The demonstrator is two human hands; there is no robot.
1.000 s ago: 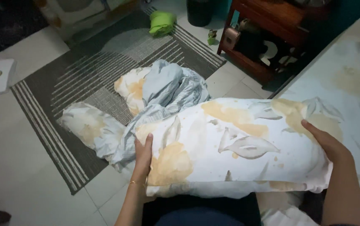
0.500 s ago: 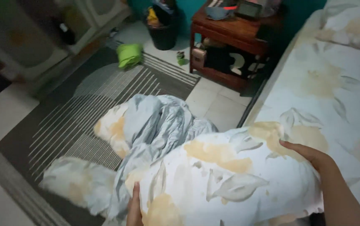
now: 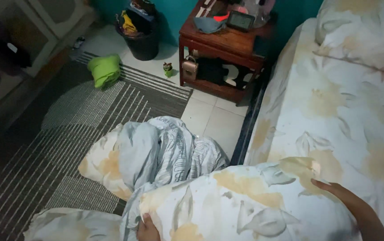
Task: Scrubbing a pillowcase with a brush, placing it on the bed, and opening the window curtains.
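I see both hands on a pillow point(image 3: 245, 209) in a floral case, low in frame, its right end lying over the bed point(image 3: 335, 102) edge. Left hand point(image 3: 148, 228) grips the pillow's lower left, fingers curled into the fabric (only knuckles and thumb visible, rest cut off by the frame). Right hand point(image 3: 341, 195) lies flat along the pillow's right end, fingers spread against the case; whether it's pinching cloth or just pressing I cannot tell.

Behind the pillow: a crumpled heap of bedding point(image 3: 156, 154), pale blue-grey with floral patches, sits on the striped rug point(image 3: 67, 116), touching the pillow's far side. More of the same cloth trails to bottom left.

Containers:
- Black bin point(image 3: 142, 42) on the tile floor, top centre, just left of the nightstand. Stuffed above the rim with mixed cloth, yellow and dark pieces (can't resolve individual items).
- Wooden nightstand point(image 3: 227, 44) beside the bed. Top carries a grey cap with a red edge, a small dark screen device and clutter too dim to name. Lower shelf holds dark items; a small tan bag hangs at its left front.

Loose on the floor: a green bundle point(image 3: 104, 69) on the rug's far edge, and a small green figure near the nightstand leg. A second pillow point(image 3: 366, 31) sits at the bed's head, top right.
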